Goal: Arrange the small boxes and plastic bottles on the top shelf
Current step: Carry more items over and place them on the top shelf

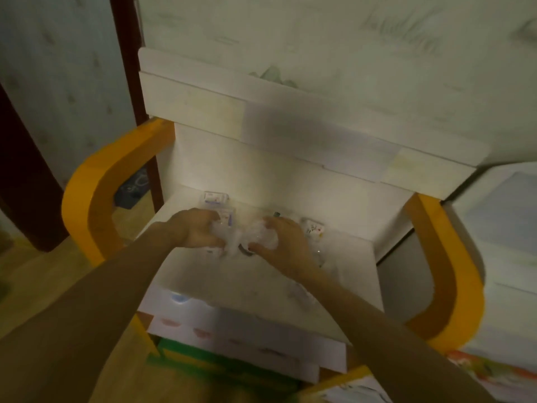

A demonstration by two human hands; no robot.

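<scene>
While both arms are reaching over the smooth white shelf [203,274], the left hand [197,228] and right hand [283,242] are each clutching crinkly clear plastic [255,232] beside small glossy boxes [215,197].

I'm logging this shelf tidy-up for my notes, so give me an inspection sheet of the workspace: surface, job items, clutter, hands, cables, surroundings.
Surface: white top shelf, brightly lit at the back, bare at the front.
Job's things: small box against the back wall; another small box right of the hands; clear plastic items, too blurred to identify, between the hands.
Clutter: dark ring-shaped object under the plastic, unclear.
Hands: left hand and right hand both closed on the clear plastic.
Cables: nothing seen.
Surroundings: orange curved frame on both sides, white boxes on a lower level, patterned wall behind.
</scene>
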